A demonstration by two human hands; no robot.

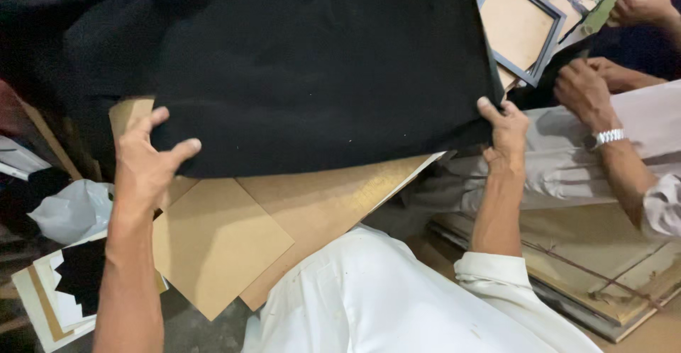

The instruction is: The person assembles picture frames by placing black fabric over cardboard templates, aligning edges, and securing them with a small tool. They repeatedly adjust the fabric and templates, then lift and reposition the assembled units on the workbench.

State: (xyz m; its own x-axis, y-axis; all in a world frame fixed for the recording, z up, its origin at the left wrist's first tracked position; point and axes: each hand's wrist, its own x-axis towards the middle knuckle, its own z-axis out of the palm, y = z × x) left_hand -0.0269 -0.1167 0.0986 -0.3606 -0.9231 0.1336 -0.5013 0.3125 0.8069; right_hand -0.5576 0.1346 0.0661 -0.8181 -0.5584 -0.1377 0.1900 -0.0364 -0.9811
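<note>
Head view: both my hands grip black fabric.
Left hand [150, 163] pinches black fabric [312, 69] edge; right hand [505, 129] clasps its corner, above brown boards [220, 243].

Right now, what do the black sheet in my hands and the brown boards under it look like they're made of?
Black sheet: seems a soft matte cloth, felt or velvet perhaps; it shows no shine and drapes at the edges where the left hand and right hand hold it. Brown boards: look like stiff fibreboard or cardboard, flat, dull, with clean-cut edges.

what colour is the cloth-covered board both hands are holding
Black, plain and unpatterned; the cloth-covered board shows in the head view.
</note>
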